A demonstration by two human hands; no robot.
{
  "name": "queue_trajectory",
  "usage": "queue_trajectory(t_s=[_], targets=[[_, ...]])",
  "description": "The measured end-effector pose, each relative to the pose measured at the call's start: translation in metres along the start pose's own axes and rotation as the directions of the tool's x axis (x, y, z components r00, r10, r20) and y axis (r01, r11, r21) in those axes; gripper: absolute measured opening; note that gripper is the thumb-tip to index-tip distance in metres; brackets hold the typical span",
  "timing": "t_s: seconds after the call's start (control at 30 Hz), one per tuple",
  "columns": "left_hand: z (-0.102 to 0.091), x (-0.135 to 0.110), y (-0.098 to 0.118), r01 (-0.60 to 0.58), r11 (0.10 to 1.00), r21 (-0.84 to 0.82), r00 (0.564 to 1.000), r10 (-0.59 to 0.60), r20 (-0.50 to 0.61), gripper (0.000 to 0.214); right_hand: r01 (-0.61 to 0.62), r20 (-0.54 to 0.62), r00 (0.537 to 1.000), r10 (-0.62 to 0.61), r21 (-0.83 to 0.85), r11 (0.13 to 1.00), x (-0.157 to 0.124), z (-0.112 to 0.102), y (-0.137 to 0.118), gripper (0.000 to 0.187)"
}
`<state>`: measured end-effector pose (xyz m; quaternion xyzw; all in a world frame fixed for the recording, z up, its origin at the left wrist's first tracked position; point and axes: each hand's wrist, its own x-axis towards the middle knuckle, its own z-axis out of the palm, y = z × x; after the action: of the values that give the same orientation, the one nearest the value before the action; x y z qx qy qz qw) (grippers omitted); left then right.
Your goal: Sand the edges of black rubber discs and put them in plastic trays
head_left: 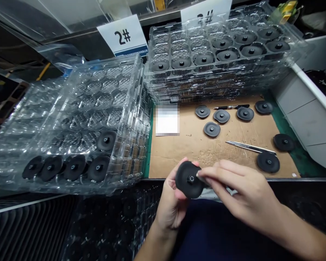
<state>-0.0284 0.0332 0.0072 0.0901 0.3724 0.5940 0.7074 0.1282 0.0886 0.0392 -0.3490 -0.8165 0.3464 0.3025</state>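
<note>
My left hand (170, 203) is closed around a black disc (185, 181) with a raised central stud, tilted to face me near the front edge of the cardboard. At the disc's right side is my right hand (233, 181), thumb and fingers pinched together; a small pale tip shows between them, but what it belongs to is hidden. Several similar discs, one of them a loose black disc (212, 129), lie on the cardboard (176, 156) beyond my hands. A slim pointed tool (250, 146), like tweezers, rests beside another loose disc (268, 162).
Stacked clear plastic trays (127, 127) stand on the left, with discs in their front pockets. Another clear tray stack (163, 78) at the back holds several discs. A pen (230, 107) and a blurred white paper (167, 121) lie on the cardboard. A white-edged wall (312, 90) bounds the right.
</note>
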Motion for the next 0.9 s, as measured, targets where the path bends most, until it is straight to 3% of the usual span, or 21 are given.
queue_trajectory(t_s=[0.1, 0.17, 0.23, 0.3, 0.4, 0.5, 0.6, 0.7, 0.77, 0.83, 0.9], targets=[[-0.001, -0.001, -0.002, 0.037, 0.999, -0.021, 0.999, -0.037, 0.004, 0.069, 0.192, -0.098, 0.974, -0.205, -0.132, 0.972, 0.010, 0.003, 0.011, 0.024], [-0.001, -0.003, -0.001, 0.066, 0.997, -0.032, 0.998, -0.066, 0.009, 0.068, 0.275, -0.105, 0.954, -0.282, -0.077, 0.958, 0.017, 0.005, 0.019, 0.025], [0.000, -0.006, 0.001, 0.108, 0.993, -0.052, 0.994, -0.105, 0.043, 0.068, 0.136, -0.110, 0.986, -0.129, 0.057, 0.989, 0.018, 0.005, 0.028, 0.025], [-0.002, -0.007, 0.003, 0.169, 0.982, -0.082, 0.981, -0.160, 0.107, 0.070, -0.145, -0.090, 0.982, 0.163, 0.178, 0.973, 0.011, 0.005, 0.037, 0.021], [-0.006, -0.006, 0.004, 0.209, 0.970, -0.126, 0.968, -0.188, 0.164, 0.068, -0.484, 0.012, 0.865, 0.501, 0.283, 0.828, -0.015, 0.010, 0.052, 0.019], [-0.010, -0.005, 0.002, 0.222, 0.965, -0.140, 0.960, -0.192, 0.202, 0.066, -0.642, 0.151, 0.756, 0.637, 0.360, 0.677, -0.045, 0.021, 0.067, 0.027], [-0.011, -0.005, 0.001, 0.240, 0.961, -0.136, 0.952, -0.205, 0.225, 0.066, -0.684, 0.181, 0.721, 0.669, 0.341, 0.644, -0.061, 0.028, 0.076, 0.030], [-0.007, -0.006, -0.001, 0.246, 0.962, -0.121, 0.950, -0.214, 0.229, 0.066, -0.646, 0.020, 0.747, 0.665, 0.259, 0.718, -0.057, 0.018, 0.069, 0.026], [-0.003, -0.007, -0.003, 0.241, 0.966, -0.094, 0.950, -0.215, 0.227, 0.066, -0.547, -0.163, 0.803, 0.573, 0.179, 0.818, -0.046, 0.005, 0.051, 0.021], [0.001, -0.008, -0.005, 0.232, 0.971, -0.063, 0.952, -0.213, 0.218, 0.065, -0.346, -0.298, 0.888, 0.350, 0.068, 0.936, -0.032, -0.007, 0.027, 0.023], [0.002, -0.009, -0.008, 0.228, 0.973, -0.033, 0.956, -0.217, 0.198, 0.066, -0.059, -0.278, 0.959, 0.049, -0.026, 0.998, -0.018, -0.011, 0.005, 0.030]])
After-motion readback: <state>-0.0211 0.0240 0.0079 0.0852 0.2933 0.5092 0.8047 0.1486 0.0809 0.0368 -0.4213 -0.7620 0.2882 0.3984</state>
